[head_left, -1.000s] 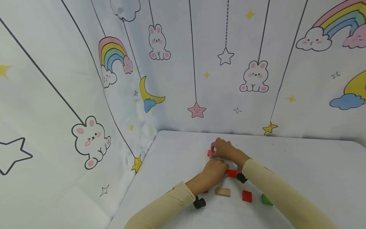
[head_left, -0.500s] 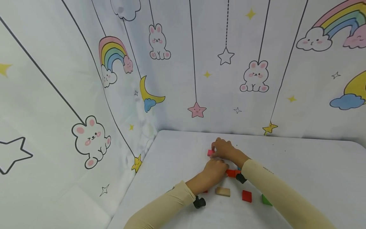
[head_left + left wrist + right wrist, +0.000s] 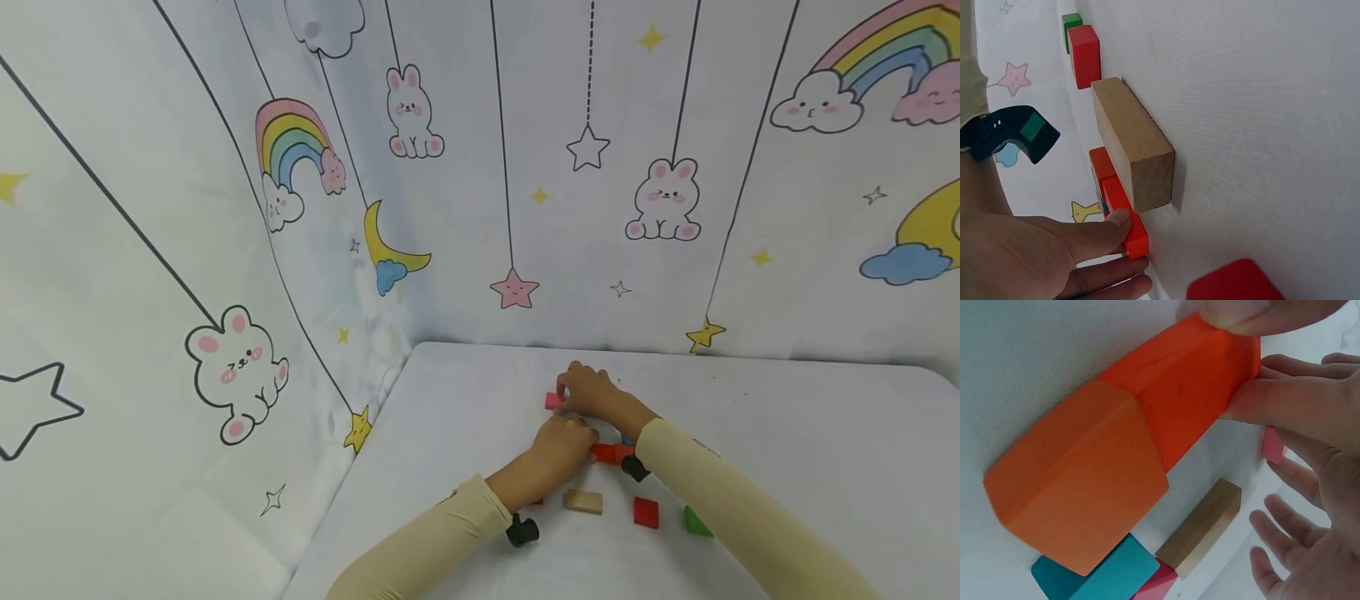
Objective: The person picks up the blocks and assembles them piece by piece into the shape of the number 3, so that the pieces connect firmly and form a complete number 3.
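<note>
My left hand (image 3: pixel 558 454) pinches the near end of a red-orange block (image 3: pixel 1138 240) between thumb and fingers. The block lies on the white table, end to end with an orange block (image 3: pixel 1085 475). Farther back, my right hand (image 3: pixel 588 392) holds a small pink block (image 3: pixel 553 401) between thumb and index finger; its other fingers are spread in the right wrist view. A teal block (image 3: pixel 1116 569), a pinkish-red block (image 3: pixel 1157 584) and a wooden block (image 3: pixel 1200 528) lie beside the orange one; my right forearm mostly hides them in the head view.
Nearer the front lie a wooden block (image 3: pixel 583 501), a red block (image 3: pixel 647 512) and a green block (image 3: pixel 697 522) partly behind my right sleeve. Another red block (image 3: pixel 1235 284) sits by my left wrist. Each wrist wears a black camera (image 3: pixel 522 531). A printed curtain hangs behind the table.
The head view has shifted very slightly. Both hands and the blocks keep their places.
</note>
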### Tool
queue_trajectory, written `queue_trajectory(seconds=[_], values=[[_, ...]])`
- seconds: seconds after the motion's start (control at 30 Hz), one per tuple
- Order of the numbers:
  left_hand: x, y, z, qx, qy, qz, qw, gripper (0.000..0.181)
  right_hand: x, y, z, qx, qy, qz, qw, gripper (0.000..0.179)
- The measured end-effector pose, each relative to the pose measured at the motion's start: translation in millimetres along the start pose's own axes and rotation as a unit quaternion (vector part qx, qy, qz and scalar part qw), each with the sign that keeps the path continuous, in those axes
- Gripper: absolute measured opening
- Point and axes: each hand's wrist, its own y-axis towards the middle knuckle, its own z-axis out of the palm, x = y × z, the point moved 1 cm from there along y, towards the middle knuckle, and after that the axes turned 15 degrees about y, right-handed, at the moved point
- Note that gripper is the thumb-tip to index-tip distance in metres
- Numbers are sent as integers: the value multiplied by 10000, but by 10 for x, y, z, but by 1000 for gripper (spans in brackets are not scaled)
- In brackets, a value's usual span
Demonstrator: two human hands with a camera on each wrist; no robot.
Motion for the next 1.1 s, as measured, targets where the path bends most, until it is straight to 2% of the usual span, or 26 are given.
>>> queue_trajectory(seconds=[0.8,1.1], values=[[-5,-10,-17,231,-240,-51,9994,23,-179,-91,-40,-10,162,3,9999,30],[-7,-13,-17,132,-347,-41,9993,19,-234,-164,-64,-57,145,0,9999,26]])
